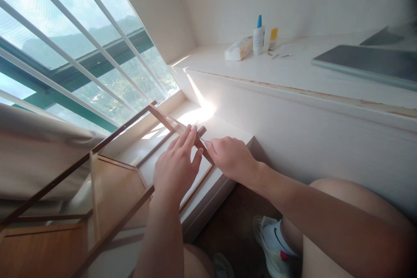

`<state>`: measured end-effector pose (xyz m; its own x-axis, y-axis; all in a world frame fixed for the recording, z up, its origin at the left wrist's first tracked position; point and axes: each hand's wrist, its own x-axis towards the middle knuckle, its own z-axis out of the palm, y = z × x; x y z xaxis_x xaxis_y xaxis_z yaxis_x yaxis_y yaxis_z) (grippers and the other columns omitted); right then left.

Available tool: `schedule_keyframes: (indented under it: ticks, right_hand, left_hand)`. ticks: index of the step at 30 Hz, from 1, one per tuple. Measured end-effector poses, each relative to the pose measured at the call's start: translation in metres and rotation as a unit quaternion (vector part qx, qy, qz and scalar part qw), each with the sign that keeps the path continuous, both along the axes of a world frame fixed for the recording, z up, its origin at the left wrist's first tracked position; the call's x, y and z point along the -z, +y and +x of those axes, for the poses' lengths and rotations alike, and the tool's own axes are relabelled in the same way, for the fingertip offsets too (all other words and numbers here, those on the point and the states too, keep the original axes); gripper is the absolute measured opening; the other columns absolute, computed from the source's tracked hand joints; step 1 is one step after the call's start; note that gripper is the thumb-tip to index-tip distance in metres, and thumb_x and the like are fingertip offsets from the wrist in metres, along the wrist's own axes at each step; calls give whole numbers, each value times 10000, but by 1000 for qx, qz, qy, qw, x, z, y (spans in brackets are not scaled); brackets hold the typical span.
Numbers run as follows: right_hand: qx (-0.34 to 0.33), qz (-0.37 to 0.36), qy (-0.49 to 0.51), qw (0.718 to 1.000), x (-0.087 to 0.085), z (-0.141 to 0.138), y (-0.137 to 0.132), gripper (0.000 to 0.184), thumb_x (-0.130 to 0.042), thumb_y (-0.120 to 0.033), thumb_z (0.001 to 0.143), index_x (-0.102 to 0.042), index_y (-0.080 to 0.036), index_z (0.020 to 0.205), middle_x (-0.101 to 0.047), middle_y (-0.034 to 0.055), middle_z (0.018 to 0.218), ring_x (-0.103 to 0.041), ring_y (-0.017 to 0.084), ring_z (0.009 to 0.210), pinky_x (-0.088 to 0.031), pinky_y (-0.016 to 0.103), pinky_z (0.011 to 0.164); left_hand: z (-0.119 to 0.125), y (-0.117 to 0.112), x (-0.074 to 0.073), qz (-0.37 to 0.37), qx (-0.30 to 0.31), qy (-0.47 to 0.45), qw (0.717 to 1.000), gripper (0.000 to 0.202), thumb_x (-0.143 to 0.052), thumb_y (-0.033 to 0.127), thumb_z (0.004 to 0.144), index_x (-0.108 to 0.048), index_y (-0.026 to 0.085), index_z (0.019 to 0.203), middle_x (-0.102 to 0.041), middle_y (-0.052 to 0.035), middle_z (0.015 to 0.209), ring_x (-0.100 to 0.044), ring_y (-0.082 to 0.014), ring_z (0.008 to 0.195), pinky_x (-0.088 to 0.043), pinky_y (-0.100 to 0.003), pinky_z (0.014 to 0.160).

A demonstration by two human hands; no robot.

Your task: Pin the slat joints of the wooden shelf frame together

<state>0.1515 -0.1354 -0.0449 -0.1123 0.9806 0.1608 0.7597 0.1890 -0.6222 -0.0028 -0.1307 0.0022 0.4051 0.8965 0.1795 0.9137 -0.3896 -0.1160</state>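
Observation:
A wooden shelf frame (117,132) of thin brown bars leans across the left and middle of the head view, by the window. My left hand (177,163) lies with stretched fingers against the crossbar at its upper end, thumb apart. Close beside it, my right hand (233,156) is closed, pinching a thin metal tool (202,139) that looks like a hex key. The tool's tip meets the wood near the short bar end (202,131); most of it is hidden in my fingers. Flat wooden panels (117,186) sit between the bars lower down.
On the white ledge (221,63) stand a white bottle with a blue tip (259,39), a yellow-capped container (273,39) and a white packet (239,48). Small metal pieces (276,55) lie nearby. A dark flat tablet-like object (368,63) is at right. A barred window (81,47) is left.

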Motion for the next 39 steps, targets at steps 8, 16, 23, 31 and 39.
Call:
schedule_keyframes:
  ticks: [8, 16, 23, 31, 39]
  right_hand:
    - [-3, -3, 38, 999, 3, 1, 2, 471, -302, -392, 1022, -576, -186, 698, -601, 54, 661, -510, 158, 609, -259, 291, 586]
    - [-37, -187, 512, 838, 12, -11, 6, 396, -382, -370, 940, -342, -220, 576, -330, -57, 419, -260, 79, 386, -199, 249, 417]
    - [-34, -269, 662, 698, 5, -16, -2, 382, -440, -347, 889, -276, -228, 565, -266, -84, 367, -152, 53, 335, -89, 211, 355]
    - [-13, -241, 660, 712, 4, -13, -5, 366, -449, -311, 862, -276, -228, 550, -254, -82, 359, -135, 53, 355, -92, 208, 358]
    - [-28, -191, 587, 787, 15, -13, 2, 362, -447, -346, 893, -363, -213, 568, -332, -68, 397, -248, 64, 367, -182, 219, 378]
  left_hand:
    - [0, 0, 0, -2, -4, -2, 1000, 556, -380, 382, 978, -237, 415, 1514, -336, 90, 1558, -471, -227, 1337, -541, -366, 916]
    - [0, 0, 1, 6, 1, 5, 1000, 555, -372, 381, 979, -231, 412, 1515, -324, 106, 1560, -476, -218, 1331, -540, -370, 911]
    - [0, -2, 1, 9, 3, 8, 1000, 558, -386, 376, 973, -249, 404, 1512, -331, 104, 1557, -479, -218, 1328, -539, -363, 910]
    - [0, -1, 0, 4, -3, 4, 1000, 562, -386, 386, 972, -243, 404, 1515, -333, 102, 1557, -490, -223, 1317, -542, -365, 906]
    - [0, 0, 1, 5, -1, 9, 1000, 559, -369, 390, 979, -224, 407, 1519, -321, 107, 1560, -473, -218, 1335, -545, -368, 904]
